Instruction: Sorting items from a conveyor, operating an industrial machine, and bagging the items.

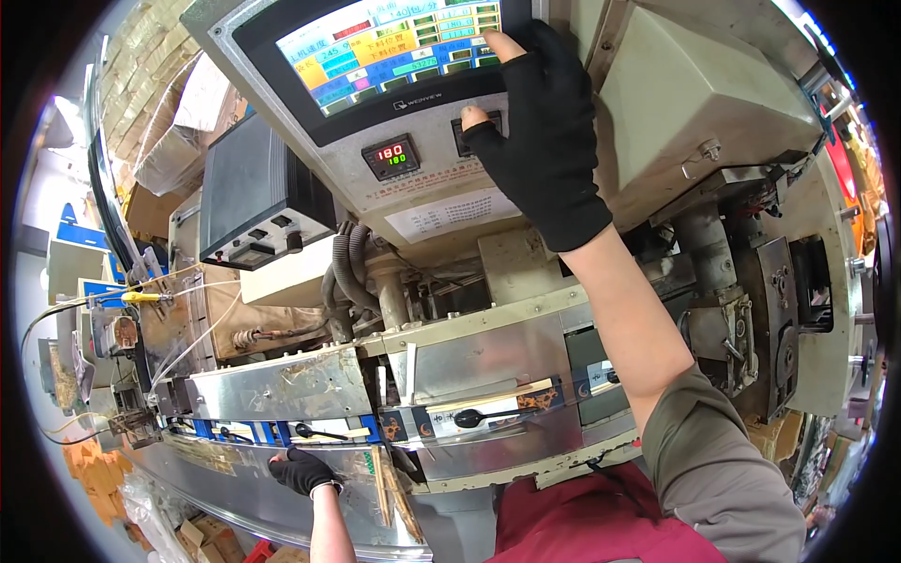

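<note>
My right hand (554,136), in a black fingerless glove, is raised to the control panel. Its bare index fingertip lies over the right part of the lit touchscreen (375,70), with the thumb apart from it in front of a small display. At the lower left, my left hand (308,471), gloved the same way, is at the near side of the conveyor channel (211,464); its fingers are mostly hidden. Just beyond it, a black spoon (319,432) lies between blue dividers. Another black spoon (469,418) sits with pale wooden sticks (493,397) on a printed packet.
A dark control box (263,192) with knobs stands left of the panel, beside grey corrugated hoses (352,267). Wooden sticks (382,483) lean at the channel's near side. A metal machine unit (723,328) stands at right. Cardboard boxes (211,540) are at lower left.
</note>
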Tool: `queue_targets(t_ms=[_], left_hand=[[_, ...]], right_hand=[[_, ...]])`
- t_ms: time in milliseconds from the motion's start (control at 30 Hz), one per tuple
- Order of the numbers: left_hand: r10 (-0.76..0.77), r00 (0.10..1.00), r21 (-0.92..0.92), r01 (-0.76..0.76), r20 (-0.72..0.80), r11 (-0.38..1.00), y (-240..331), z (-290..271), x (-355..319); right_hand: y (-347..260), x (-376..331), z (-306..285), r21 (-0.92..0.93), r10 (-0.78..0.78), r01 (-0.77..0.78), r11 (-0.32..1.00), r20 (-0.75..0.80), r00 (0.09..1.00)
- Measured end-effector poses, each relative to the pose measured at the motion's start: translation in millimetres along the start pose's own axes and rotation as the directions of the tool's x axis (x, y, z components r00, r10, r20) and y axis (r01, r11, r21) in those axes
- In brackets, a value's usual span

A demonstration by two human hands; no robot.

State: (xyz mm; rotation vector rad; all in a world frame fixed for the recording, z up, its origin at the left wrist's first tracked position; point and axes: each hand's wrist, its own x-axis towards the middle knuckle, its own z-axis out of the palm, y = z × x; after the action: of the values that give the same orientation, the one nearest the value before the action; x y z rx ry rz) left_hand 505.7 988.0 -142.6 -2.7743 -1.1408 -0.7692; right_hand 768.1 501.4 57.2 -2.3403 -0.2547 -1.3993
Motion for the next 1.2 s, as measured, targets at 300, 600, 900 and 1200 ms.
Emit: queue_targets(t_ms=[300,600,900,1200], left_hand=[[-0.003,1.000,0.013,0.003,0.012,1.000,-4,0,1],[-0.012,1.000,0.006,0.011,0.026,1.000,-5,5,3],[-0.115,0.988,-0.026,0.119,0.103,0.993,1,4,0],[-0.149,0.989,0.086,0.148,0.010,0.985,-5,11,0]], right_hand=[[-2,1,-2,0.034,0.017,-0.017,0.999,0.004,1.000],[-1,1,-1,-0.007,0.016,-0.016,1.000,0.005,1.000],[14,11,26,0.327,-0.130,0.221,0.919,-0.278,0.952],[-116,-35,-66,0.475,0.154,-0.435,0.765,0.521,0.839]])
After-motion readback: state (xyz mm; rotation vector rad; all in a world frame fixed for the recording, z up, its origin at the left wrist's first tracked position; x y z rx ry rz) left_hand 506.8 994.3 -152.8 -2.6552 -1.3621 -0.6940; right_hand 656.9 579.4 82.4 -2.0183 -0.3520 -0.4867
